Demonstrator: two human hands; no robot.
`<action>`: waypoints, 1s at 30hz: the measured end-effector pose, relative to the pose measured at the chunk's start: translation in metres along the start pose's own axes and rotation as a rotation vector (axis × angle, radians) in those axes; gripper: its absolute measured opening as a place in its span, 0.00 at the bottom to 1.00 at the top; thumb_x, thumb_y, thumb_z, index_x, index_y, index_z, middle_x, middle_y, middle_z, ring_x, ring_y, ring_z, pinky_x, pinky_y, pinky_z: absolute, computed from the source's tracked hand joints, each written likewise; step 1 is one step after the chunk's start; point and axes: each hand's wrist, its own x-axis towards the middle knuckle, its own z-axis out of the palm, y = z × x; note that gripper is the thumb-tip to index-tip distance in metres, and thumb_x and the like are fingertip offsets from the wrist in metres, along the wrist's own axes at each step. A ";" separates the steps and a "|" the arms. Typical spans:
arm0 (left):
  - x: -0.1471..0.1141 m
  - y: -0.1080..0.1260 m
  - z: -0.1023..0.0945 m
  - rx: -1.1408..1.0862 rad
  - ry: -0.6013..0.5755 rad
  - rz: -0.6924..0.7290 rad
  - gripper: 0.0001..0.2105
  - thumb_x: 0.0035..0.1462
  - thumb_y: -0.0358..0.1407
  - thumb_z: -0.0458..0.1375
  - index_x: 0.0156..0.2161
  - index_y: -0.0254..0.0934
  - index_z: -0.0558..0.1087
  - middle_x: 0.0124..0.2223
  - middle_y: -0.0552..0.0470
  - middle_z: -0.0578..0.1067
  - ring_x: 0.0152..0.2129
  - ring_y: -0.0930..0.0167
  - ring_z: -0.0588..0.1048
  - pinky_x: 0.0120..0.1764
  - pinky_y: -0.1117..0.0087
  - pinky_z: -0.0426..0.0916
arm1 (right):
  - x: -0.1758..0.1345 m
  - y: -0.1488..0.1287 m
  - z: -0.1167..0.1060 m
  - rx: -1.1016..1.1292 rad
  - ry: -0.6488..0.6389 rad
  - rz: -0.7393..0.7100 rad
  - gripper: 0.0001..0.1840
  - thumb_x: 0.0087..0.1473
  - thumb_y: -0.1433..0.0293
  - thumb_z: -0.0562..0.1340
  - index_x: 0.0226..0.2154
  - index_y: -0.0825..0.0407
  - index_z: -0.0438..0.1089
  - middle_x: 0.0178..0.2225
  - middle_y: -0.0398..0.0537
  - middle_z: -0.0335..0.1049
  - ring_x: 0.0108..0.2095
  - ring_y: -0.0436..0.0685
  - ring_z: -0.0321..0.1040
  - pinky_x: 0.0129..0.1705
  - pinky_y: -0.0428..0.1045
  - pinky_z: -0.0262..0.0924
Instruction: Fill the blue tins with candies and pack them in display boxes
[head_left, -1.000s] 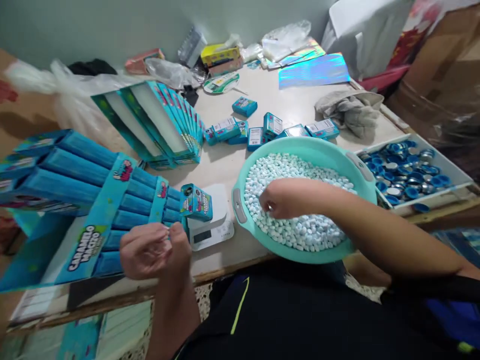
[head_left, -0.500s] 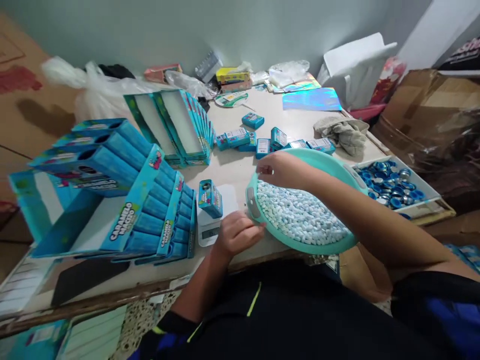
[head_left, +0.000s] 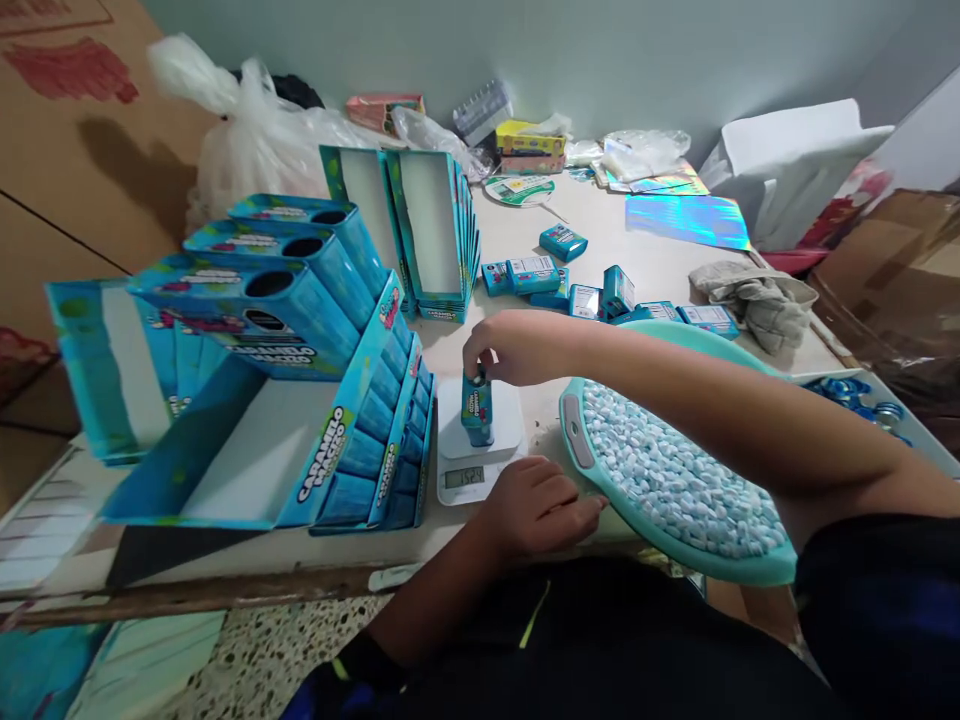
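Observation:
My right hand (head_left: pixel 510 348) reaches over to the top of a small blue candy box (head_left: pixel 478 412), its fingers pinched at the box's opening. A whitish bit of candy (head_left: pixel 478 379) shows under the fingertips. The box stands upright on a white digital scale (head_left: pixel 506 425), whose display is lit. My left hand (head_left: pixel 541 508) is curled at the near-left rim of a turquoise basin (head_left: pixel 637 520), one fingertip touching that rim; its palm side is hidden. Pale blue-white wrapped candies (head_left: pixel 675 470) fill the basin, partly covered by my right forearm.
Left of the scale, display trays (head_left: pixel 330 455) hold several blue boxes. Stacked trays (head_left: pixel 427 235) stand behind. Small boxes (head_left: pixel 532 275) lie beyond the basin, with a grey cloth (head_left: pixel 757 300) to their right. A white bin (head_left: pixel 907 400) of blue lids is at far right.
My right hand has gone from above the candies in the basin leftward to the top of the box on the scale. My left hand stays by the rim; the view has shifted.

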 end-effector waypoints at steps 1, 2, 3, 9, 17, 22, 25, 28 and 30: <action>0.000 0.000 0.000 0.005 -0.003 0.001 0.06 0.60 0.32 0.67 0.34 0.37 0.74 0.24 0.58 0.69 0.19 0.76 0.63 0.23 0.70 0.55 | -0.001 0.000 -0.001 0.027 -0.009 -0.008 0.21 0.58 0.82 0.60 0.49 0.53 0.81 0.46 0.50 0.78 0.38 0.54 0.70 0.39 0.49 0.59; 0.000 0.000 0.000 0.011 -0.003 -0.003 0.06 0.60 0.32 0.67 0.34 0.37 0.74 0.24 0.58 0.69 0.19 0.76 0.63 0.23 0.70 0.55 | -0.004 -0.001 -0.003 0.041 -0.011 -0.013 0.22 0.58 0.83 0.60 0.50 0.52 0.81 0.47 0.50 0.78 0.39 0.54 0.70 0.40 0.49 0.60; 0.000 0.000 0.000 0.011 0.001 -0.008 0.05 0.60 0.32 0.67 0.35 0.37 0.75 0.24 0.58 0.69 0.20 0.75 0.64 0.23 0.70 0.56 | -0.009 -0.002 -0.004 0.038 0.002 -0.005 0.24 0.58 0.84 0.59 0.51 0.52 0.80 0.49 0.50 0.77 0.41 0.54 0.71 0.42 0.49 0.61; 0.004 0.005 -0.003 -0.111 -0.045 0.050 0.05 0.59 0.33 0.68 0.34 0.38 0.77 0.25 0.58 0.66 0.21 0.75 0.63 0.22 0.69 0.57 | -0.090 0.016 0.002 -0.170 0.268 0.331 0.23 0.62 0.81 0.55 0.53 0.54 0.79 0.52 0.52 0.72 0.49 0.61 0.72 0.53 0.56 0.64; 0.010 0.016 0.011 -0.231 -0.147 0.138 0.09 0.58 0.34 0.70 0.29 0.39 0.75 0.25 0.58 0.63 0.20 0.77 0.61 0.20 0.70 0.56 | -0.167 0.085 0.070 0.024 0.175 0.368 0.18 0.63 0.61 0.62 0.52 0.49 0.77 0.52 0.54 0.74 0.39 0.60 0.73 0.43 0.57 0.69; 0.007 0.010 0.017 -0.174 -0.181 0.062 0.09 0.61 0.36 0.68 0.32 0.36 0.76 0.24 0.59 0.64 0.20 0.76 0.62 0.22 0.69 0.57 | -0.159 0.078 0.074 0.019 0.166 0.391 0.14 0.62 0.62 0.63 0.47 0.50 0.78 0.48 0.55 0.76 0.38 0.60 0.73 0.38 0.54 0.66; 0.003 0.008 0.018 -0.154 -0.206 0.036 0.08 0.62 0.37 0.68 0.34 0.37 0.76 0.24 0.59 0.65 0.20 0.76 0.63 0.22 0.69 0.57 | -0.156 0.074 0.066 0.037 0.085 0.460 0.14 0.63 0.65 0.63 0.48 0.51 0.78 0.41 0.53 0.77 0.37 0.61 0.72 0.36 0.54 0.63; 0.004 0.007 0.006 -0.058 -0.135 0.040 0.05 0.60 0.34 0.68 0.35 0.39 0.75 0.29 0.58 0.69 0.25 0.75 0.69 0.25 0.70 0.64 | -0.158 0.078 0.067 0.082 0.050 0.472 0.15 0.63 0.65 0.63 0.50 0.49 0.77 0.39 0.50 0.77 0.35 0.60 0.72 0.36 0.54 0.61; 0.011 0.006 -0.009 0.137 -0.014 -0.037 0.06 0.58 0.32 0.68 0.37 0.41 0.74 0.34 0.55 0.71 0.32 0.72 0.73 0.33 0.69 0.72 | -0.160 0.086 0.072 0.123 0.047 0.458 0.14 0.62 0.65 0.63 0.49 0.48 0.78 0.39 0.49 0.77 0.36 0.60 0.72 0.38 0.54 0.62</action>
